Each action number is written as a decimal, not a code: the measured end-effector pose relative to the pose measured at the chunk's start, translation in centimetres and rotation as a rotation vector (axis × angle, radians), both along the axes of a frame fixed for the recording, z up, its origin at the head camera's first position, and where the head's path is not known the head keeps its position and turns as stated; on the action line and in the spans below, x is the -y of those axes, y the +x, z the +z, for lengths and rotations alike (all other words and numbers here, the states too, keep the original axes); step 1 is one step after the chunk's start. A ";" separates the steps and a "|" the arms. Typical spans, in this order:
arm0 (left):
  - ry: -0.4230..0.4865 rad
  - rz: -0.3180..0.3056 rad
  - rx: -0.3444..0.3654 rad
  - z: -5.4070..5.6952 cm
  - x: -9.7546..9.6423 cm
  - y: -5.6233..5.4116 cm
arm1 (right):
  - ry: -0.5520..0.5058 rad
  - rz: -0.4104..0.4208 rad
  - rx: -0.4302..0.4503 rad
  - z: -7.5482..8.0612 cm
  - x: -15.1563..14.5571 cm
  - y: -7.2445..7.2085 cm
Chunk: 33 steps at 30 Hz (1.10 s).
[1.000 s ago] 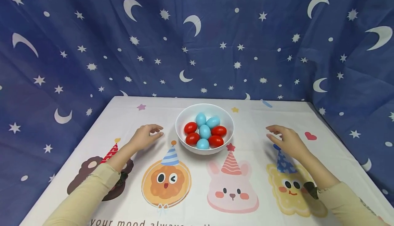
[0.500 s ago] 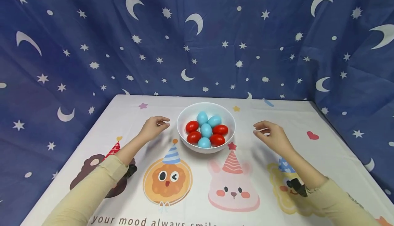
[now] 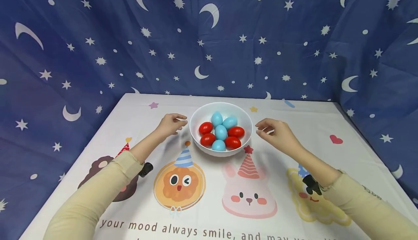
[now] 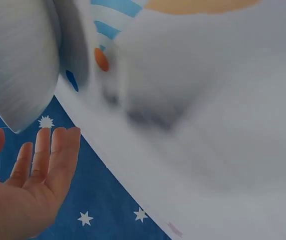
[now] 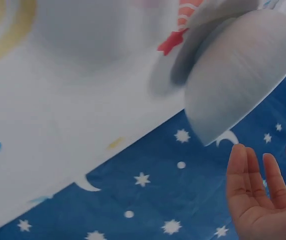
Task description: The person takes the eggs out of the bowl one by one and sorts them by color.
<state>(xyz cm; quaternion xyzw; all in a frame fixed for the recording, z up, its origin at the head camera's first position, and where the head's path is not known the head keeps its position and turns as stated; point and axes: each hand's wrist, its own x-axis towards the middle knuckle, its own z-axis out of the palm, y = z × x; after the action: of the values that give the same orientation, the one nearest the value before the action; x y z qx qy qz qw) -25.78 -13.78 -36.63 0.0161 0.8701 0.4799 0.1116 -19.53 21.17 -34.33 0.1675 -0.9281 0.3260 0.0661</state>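
Observation:
A white bowl (image 3: 222,153) stands on the tablecloth near the back of the table. Inside it lie several red eggs (image 3: 208,139) and several light-blue eggs (image 3: 221,133), smooth and glossy. My left hand (image 3: 169,125) hovers just left of the rim, its fingers loosely extended toward it. On the opposite side, my right hand (image 3: 277,133) is held the same way, a small gap from the rim. Both wrist views show the bowl's outer wall (image 4: 20,60) close to the fingertips, and neither hand holds anything. The eggs are hidden in the wrist views.
A white tablecloth (image 3: 183,225) printed with cartoon figures and lettering covers the table. Behind it hangs a dark blue curtain (image 3: 228,69) with moons and stars. A small black device (image 3: 146,169) sits at the left wrist, another black device (image 3: 311,184) at the right.
Both hands have moved inward and closer to the bowl, the right hand travelling farther. The head view has tilted slightly down. The bowl and eggs stay in place on the cloth.

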 end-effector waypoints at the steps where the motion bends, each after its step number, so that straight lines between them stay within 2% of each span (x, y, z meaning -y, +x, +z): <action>1: 0.024 0.012 0.028 0.2 -0.2 -0.1 | 0.002 0.008 0.008 0.2 0.3 -0.1; 8: 0.195 0.088 0.254 0.6 -1.0 -1.2 | 0.024 0.078 0.031 1.6 1.8 -0.5; 13: 0.284 0.117 0.353 1.1 -1.2 -2.2 | 0.041 0.107 0.054 2.5 2.8 -1.2; 16: 0.307 0.122 0.401 1.1 -1.5 -2.4 | 0.053 0.134 0.060 2.9 3.3 -1.5; 18: 0.308 0.125 0.418 1.1 -1.8 -2.4 | 0.063 0.144 0.055 3.1 3.6 -1.8; 23: 0.277 0.138 0.411 1.2 -2.4 -2.2 | 0.095 0.154 0.056 3.8 4.7 -2.3; 33: 0.257 0.180 0.439 1.6 -2.8 -2.6 | 0.213 0.226 0.089 4.5 6.6 -3.6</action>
<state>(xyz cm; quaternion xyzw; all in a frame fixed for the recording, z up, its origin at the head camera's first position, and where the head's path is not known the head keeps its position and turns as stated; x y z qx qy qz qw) -28.37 -10.94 -35.05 -0.1518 0.7548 0.5864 0.2517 -23.08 14.61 -29.82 0.2622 -0.9346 0.2382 -0.0301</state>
